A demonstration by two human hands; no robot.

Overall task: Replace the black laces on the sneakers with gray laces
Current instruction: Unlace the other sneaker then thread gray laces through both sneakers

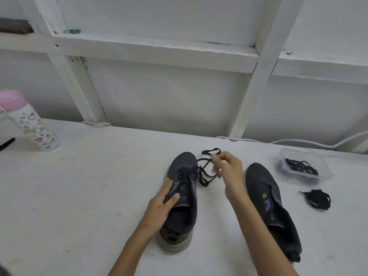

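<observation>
**Black lace coming off the L sneaker**

I'm steadying the left sneaker (183, 162) w/ my left hand (162, 198). Fingers are lying fairly straight along the upper by the eyelets, thumb is resting on the tongue, and the palm is pressing down, not curling round anything. The shoe is sitting upright on the white table (89, 186), toe pointing away from me, heel nearest me.

My right hand (229, 170) is hovering above the table btwn the two shoes, just past the toe of the left one. Its fingers are curling round the black lace (205, 176) and holding it up. They're blurred, so I can't tell exactly which fingers are doing the pinching. The lace is running from the hand back to the upper eyelets, where it's still threaded across the front, w/ loose loops trailing on the table beside the shoe.

The right sneaker (260, 182) is lying to the right of my forearm, toe away from me, eyelets showing bare.

Farther right, a clear plastic container (326, 172) is holding a tangle of dark laces (300, 166). A separate bundle of black lace (318, 199) is lying on the table just in front of it.

Far left, a bottle w/ a pink lid (33, 128) is standing near the wall. A white cable (308, 142) is running along the back edge of the table.
</observation>
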